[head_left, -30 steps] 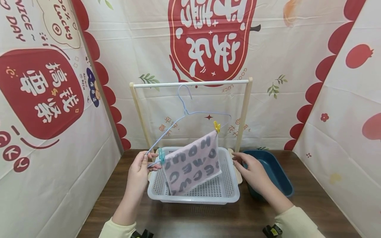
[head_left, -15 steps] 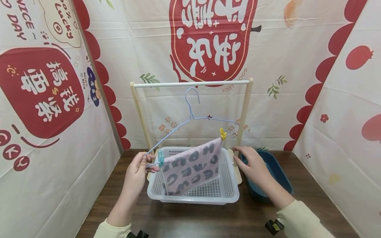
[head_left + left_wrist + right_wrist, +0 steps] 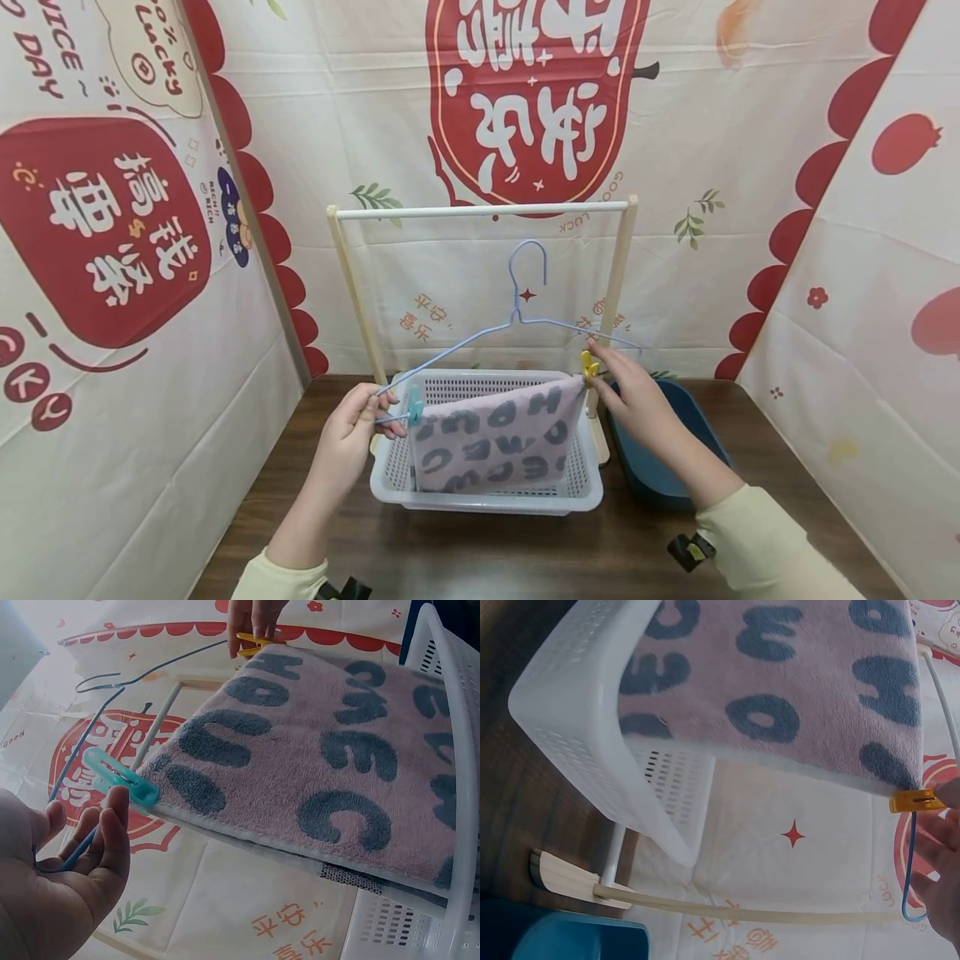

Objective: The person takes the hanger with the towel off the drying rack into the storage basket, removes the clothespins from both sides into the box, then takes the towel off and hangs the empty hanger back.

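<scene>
Gripping wire hanger [image 3: 516, 317], left hand [image 3: 351, 423]; pinching yellow plastic clip [image 3: 589, 365] on plush towel [image 3: 491, 440], right hand [image 3: 636, 402]

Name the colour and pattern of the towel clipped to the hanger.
Pink towel with large grey-blue letters, clearest in the left wrist view.

The left wall cloth [image 3: 150, 433] reads "DAY", "Lucky" and 搞钱要紧; the back cloth [image 3: 712, 125], "GOOD LUCK" and 平安喜乐; the towel [image 3: 491, 440] shows letters including H, O, M, E, C.

Tabletop booth [image 3: 862, 375], printed cloth walls [image 3: 300, 125] on three sides, dark wood-grain table [image 3: 465, 558]
</scene>
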`<state>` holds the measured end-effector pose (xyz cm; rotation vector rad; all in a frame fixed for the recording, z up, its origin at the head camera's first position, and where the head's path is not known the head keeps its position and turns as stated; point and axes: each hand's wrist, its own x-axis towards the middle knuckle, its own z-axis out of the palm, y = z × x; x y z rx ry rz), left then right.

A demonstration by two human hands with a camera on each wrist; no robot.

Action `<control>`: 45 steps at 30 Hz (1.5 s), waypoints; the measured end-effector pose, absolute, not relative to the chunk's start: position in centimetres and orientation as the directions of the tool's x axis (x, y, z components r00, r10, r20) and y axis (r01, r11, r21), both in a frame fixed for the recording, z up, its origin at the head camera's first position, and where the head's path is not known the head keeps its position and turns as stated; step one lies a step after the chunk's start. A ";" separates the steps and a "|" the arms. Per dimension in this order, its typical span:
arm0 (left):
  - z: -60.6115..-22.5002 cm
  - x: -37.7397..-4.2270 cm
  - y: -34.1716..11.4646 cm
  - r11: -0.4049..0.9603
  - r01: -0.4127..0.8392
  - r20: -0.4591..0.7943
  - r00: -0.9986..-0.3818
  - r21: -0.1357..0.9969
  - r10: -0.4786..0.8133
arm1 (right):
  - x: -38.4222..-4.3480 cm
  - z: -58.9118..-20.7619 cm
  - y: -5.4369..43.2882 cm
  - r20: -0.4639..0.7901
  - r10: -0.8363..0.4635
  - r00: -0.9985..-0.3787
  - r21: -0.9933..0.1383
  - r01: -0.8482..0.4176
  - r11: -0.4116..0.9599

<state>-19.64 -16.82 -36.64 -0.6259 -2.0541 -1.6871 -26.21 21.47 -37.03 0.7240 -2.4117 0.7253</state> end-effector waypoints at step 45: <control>-36.2 -20.1 -18.5 0.697 0.476 0.464 -0.856 0.536 0.228 | -26.2 -35.5 21.3 0.567 -0.512 -0.645 -0.228 -0.720 0.655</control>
